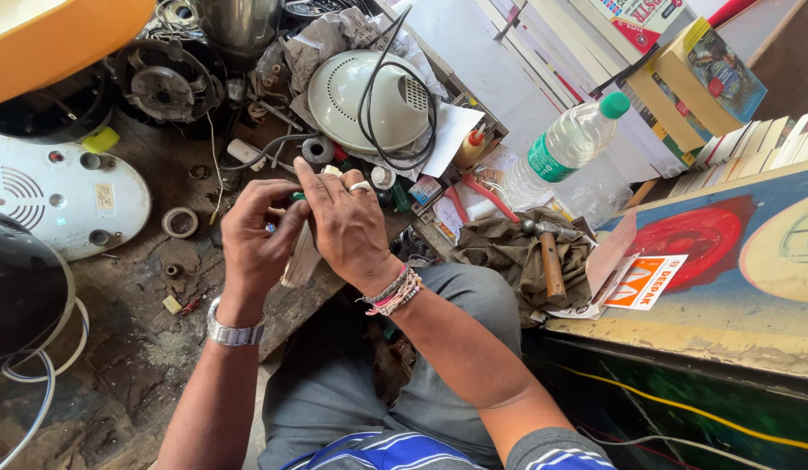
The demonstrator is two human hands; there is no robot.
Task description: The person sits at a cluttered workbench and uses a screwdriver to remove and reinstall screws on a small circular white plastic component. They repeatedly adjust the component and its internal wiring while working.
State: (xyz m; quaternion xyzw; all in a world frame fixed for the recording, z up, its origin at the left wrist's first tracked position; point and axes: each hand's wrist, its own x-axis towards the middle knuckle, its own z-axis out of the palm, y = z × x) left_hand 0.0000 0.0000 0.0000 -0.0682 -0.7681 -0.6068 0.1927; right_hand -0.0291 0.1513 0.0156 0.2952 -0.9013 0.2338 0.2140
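Together, our left hand (256,239) and right hand (347,226) pinch a small green part (297,197) above the near edge of the grimy workbench (143,339); what it is we cannot tell. Just beyond lie a white domed cover (343,96) wrapped by black cable (395,113), red pliers (474,196), a hammer (548,257) on cloth.

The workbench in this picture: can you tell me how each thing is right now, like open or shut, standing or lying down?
Left hand: closed around a small green-tipped part.
Right hand: fingers pinching the same part.
Water bottle: capped, lying tilted, nearly empty.
Hammer: lying flat on a crumpled cloth.
Red-handled pliers: lying down, handles spread.
White round cover: lying on the bench, black cable looped over it.
Tape roll: lying flat.
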